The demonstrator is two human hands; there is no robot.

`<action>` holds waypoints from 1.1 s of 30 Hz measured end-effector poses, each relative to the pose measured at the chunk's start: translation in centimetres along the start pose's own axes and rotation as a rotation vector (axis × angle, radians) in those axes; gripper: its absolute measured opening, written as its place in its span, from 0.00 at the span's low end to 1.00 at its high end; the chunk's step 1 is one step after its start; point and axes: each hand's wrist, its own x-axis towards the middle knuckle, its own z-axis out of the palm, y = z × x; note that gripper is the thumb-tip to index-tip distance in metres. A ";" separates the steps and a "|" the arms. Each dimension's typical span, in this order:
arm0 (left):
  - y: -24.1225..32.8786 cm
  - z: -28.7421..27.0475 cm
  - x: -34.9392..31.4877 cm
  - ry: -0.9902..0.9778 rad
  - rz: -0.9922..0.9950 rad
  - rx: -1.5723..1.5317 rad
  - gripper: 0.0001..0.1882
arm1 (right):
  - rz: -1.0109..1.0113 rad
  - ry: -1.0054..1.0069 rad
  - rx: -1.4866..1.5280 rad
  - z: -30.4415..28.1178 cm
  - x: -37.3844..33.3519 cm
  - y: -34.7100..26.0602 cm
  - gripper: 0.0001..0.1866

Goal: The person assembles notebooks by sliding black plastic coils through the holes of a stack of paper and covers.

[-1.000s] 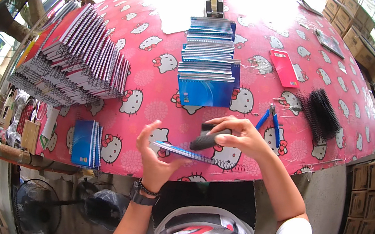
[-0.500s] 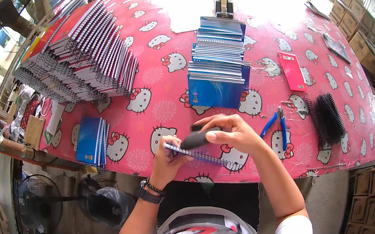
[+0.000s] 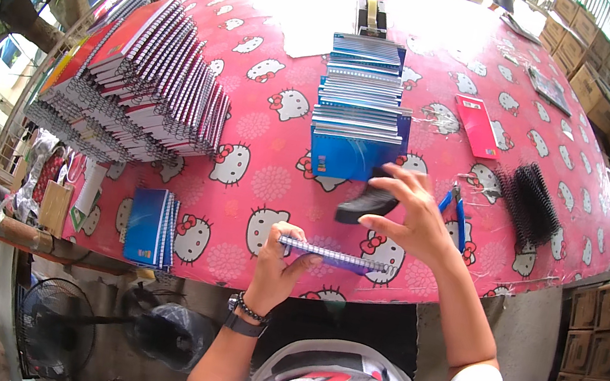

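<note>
My left hand (image 3: 277, 271) is closed round the left end of a blue spiral notebook (image 3: 341, 264), held on edge with its coil up. The loose end of the coil sticks out past the notebook's right end. Farther off, to the right, my right hand (image 3: 412, 213) has a black, rounded block (image 3: 367, 203) between its thumb and spread fingers. Both are blurred, and the block's exact kind cannot be told. It is apart from the notebook, in front of a row of blue notebooks (image 3: 347, 157). Blue-handled cutting pliers (image 3: 460, 223) lie partly behind my right hand.
A tall stack of spiral notebooks (image 3: 145, 83) fills the left side. A few blue notebooks (image 3: 146, 224) lie nearer the front edge. On the right are a bundle of black coils (image 3: 532, 204) and a pink card (image 3: 477, 126). A tape dispenser (image 3: 372, 18) stands behind the row.
My right hand has moved the black block away from the notebook's coil, to the right and farther from me. The notebook stays in my left hand, shifted slightly right.
</note>
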 end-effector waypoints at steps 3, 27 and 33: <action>2.1 0.1 1.1 -0.052 0.137 0.318 0.15 | -0.109 0.116 -0.219 -1.2 -0.8 -2.3 0.23; 6.5 1.2 1.3 0.063 0.184 -0.024 0.11 | -0.209 0.045 0.463 -0.6 -1.7 -6.6 0.14; 6.2 0.7 1.0 0.108 0.168 -0.031 0.11 | -0.239 0.074 0.379 0.0 -1.6 -7.5 0.13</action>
